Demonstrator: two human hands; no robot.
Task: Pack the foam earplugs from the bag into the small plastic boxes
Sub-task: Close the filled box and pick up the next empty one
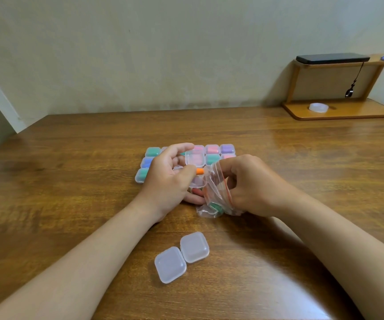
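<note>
Brown wood-grain table, glossy, set against a plain pale wall. Far R corner: small wooden shelf unit w/ a dark phone on its top board, a black cord hanging off it, and a clear tape roll on the base.

Mid-table: grid of closed small boxes w/ coloured plugs inside, partly hidden behind both hands. Near edge: one empty box lying open, its two halves side by side, well apart from the grid.

Left hand pinches an orange earplug at thumb tip. A clear open box sits at its fingertips, just above the plug. Right hand clenches the clear zip bag, crumpled, resting on the table. A green plug or so shows thru the bag. The orange plug is right at the bag mouth.
</note>
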